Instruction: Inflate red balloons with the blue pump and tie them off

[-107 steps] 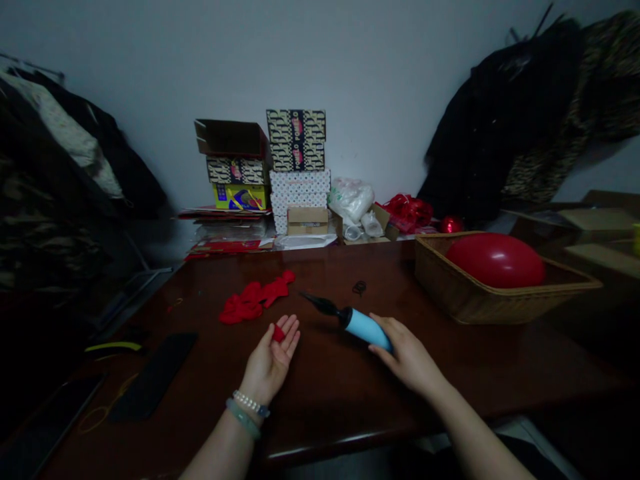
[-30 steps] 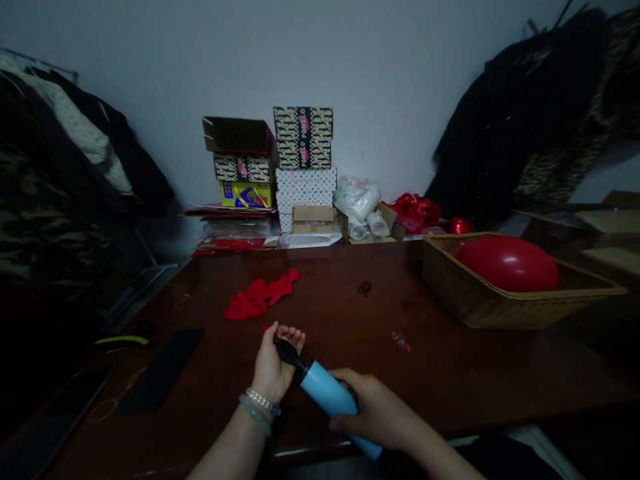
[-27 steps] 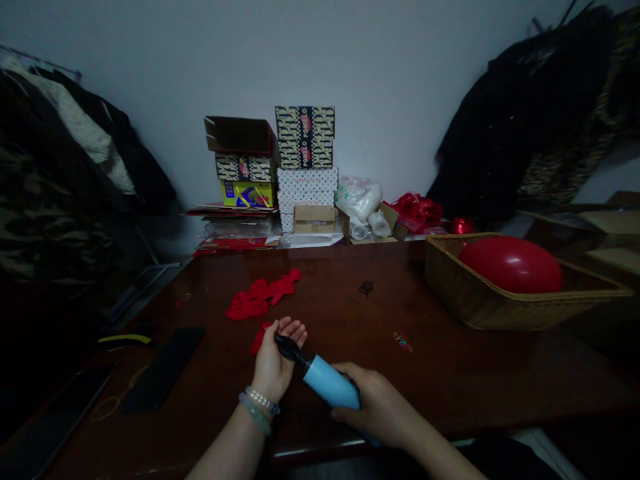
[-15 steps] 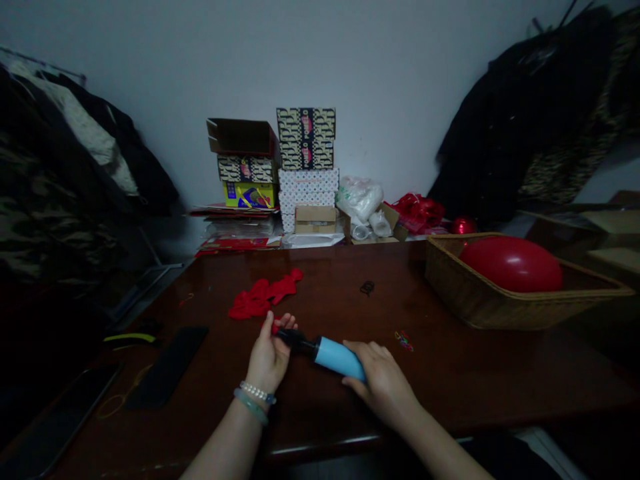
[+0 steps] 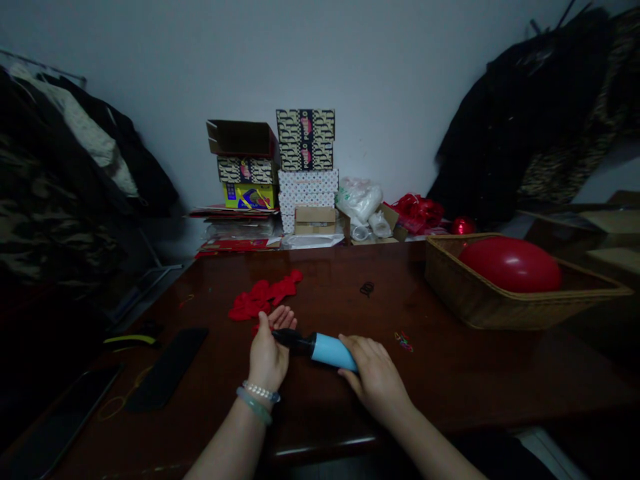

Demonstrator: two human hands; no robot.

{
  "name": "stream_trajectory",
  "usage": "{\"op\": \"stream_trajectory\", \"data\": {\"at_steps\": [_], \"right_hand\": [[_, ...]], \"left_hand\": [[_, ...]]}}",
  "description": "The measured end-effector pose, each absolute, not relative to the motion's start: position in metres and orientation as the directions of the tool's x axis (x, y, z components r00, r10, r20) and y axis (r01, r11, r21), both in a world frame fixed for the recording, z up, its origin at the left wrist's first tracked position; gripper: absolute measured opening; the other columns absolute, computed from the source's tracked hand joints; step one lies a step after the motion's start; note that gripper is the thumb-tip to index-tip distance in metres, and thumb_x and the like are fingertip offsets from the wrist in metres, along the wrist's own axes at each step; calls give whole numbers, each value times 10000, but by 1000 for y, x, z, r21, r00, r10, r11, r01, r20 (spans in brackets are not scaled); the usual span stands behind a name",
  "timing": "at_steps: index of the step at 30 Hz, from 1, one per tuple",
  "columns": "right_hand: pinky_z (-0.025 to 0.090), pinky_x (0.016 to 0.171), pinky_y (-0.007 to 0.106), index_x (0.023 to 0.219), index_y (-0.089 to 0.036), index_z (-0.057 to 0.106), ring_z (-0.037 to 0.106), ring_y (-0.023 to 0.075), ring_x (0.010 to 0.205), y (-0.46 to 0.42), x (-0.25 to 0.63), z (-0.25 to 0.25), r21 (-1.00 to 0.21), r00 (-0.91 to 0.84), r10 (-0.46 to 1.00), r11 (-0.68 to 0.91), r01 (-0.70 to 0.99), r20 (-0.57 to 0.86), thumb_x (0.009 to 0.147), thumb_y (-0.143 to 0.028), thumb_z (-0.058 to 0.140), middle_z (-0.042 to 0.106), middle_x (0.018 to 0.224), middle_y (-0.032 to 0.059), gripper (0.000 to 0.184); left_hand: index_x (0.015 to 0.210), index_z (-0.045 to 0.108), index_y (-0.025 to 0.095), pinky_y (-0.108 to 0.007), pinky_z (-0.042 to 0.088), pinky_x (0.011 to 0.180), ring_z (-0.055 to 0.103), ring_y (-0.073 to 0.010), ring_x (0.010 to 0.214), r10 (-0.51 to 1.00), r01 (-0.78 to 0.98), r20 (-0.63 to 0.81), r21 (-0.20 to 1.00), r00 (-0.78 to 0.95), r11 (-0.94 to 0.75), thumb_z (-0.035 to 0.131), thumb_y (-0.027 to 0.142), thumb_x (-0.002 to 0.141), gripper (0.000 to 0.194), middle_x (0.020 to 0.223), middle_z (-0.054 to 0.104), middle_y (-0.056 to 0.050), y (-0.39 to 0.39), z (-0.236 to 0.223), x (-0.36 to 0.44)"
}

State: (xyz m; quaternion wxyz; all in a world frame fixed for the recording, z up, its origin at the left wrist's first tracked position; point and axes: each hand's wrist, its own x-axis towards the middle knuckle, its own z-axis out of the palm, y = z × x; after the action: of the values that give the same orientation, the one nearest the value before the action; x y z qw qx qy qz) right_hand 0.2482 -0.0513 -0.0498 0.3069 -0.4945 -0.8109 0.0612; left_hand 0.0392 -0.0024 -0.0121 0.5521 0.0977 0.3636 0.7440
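In the head view, my right hand (image 5: 377, 377) is wrapped around the light blue barrel of a balloon hand pump (image 5: 333, 351), held above the near part of the table. Its black nozzle points left into my left hand (image 5: 270, 350), which is turned palm up. A small limp red balloon (image 5: 256, 329) shows beside my left thumb at the nozzle tip, mostly hidden; the thumb appears to pinch it while the other fingers stretch out. Just beyond lies a pile of flat red balloons (image 5: 263, 297).
At the right stands a wicker basket (image 5: 500, 310) with an inflated red balloon (image 5: 510, 264). Small coloured bands (image 5: 403, 342) and a black tangle (image 5: 367, 289) lie on the dark table (image 5: 330, 420). Dark flat devices (image 5: 167, 369) lie left. Stacked boxes (image 5: 307, 193) line the back.
The pump and both hands have shifted slightly left. Less red shows at the nozzle tip, and more shows left of my left thumb.
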Motion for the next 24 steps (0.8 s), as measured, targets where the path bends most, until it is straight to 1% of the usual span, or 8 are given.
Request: {"op": "stream_trajectory", "data": {"at_steps": [2,3,6,9,14,19,21,24], "right_hand": [[449,951,477,1343,-186,469,561,290,1090,-48,248,-49,-394,-319,827,515,761,463,808,-164,663,612,1221,122,570],[451,953,477,1347,-183,464,561,289,1093,-46,249,-49,-395,-316,822,519,758,473,813,-170,660,610,1224,125,569],[463,949,478,1353,-186,459,569,288,1092,-42,248,-51,-396,-328,814,534,747,480,825,-223,664,610,1225,127,568],[483,926,475,1349,-182,464,590,290,1060,-42,246,-55,-395,-360,815,546,739,453,802,-266,705,625,1198,128,604],[494,908,475,1365,-175,438,591,288,1051,-44,240,-61,-384,-371,804,560,734,465,805,-261,708,627,1185,135,627],[491,914,473,1376,-202,418,592,277,1051,-45,236,-64,-411,-358,784,586,699,508,830,-277,679,621,1199,130,610],[491,915,472,1373,-211,426,593,276,1050,-47,235,-64,-426,-352,792,578,696,499,831,-280,679,623,1194,124,602],[483,930,475,1374,-217,432,585,279,1068,-50,233,-62,-444,-346,804,566,694,484,834,-280,680,620,1201,120,597]], "left_hand": [[660,574,150,-310,537,735,607,-117,625,895,-814,-296,569,-334,-116,427,353,967,396,695,617,-37,-1,0,41],[601,509,161,-304,532,693,556,-104,550,910,-831,-278,544,-309,-116,453,357,956,409,607,553,-5,0,5,42],[524,350,184,-255,465,538,384,-86,420,951,-819,-134,550,-279,-163,495,414,928,487,472,350,51,3,18,45],[517,310,192,-240,406,479,300,-81,395,944,-779,-90,591,-319,-207,508,455,913,515,454,271,66,7,18,46],[531,304,190,-230,386,487,297,-72,404,937,-777,-104,593,-332,-210,539,486,889,521,468,275,70,15,6,40],[673,467,181,-218,399,517,351,-68,427,949,-816,-96,542,-299,-202,600,440,867,350,509,351,76,15,4,33],[661,438,187,-221,411,532,341,-67,417,955,-826,-88,529,-283,-196,609,436,861,362,491,324,85,12,4,31],[591,322,195,-227,419,545,320,-64,401,964,-826,-56,531,-258,-190,634,454,835,474,460,260,93,7,6,29]]}}
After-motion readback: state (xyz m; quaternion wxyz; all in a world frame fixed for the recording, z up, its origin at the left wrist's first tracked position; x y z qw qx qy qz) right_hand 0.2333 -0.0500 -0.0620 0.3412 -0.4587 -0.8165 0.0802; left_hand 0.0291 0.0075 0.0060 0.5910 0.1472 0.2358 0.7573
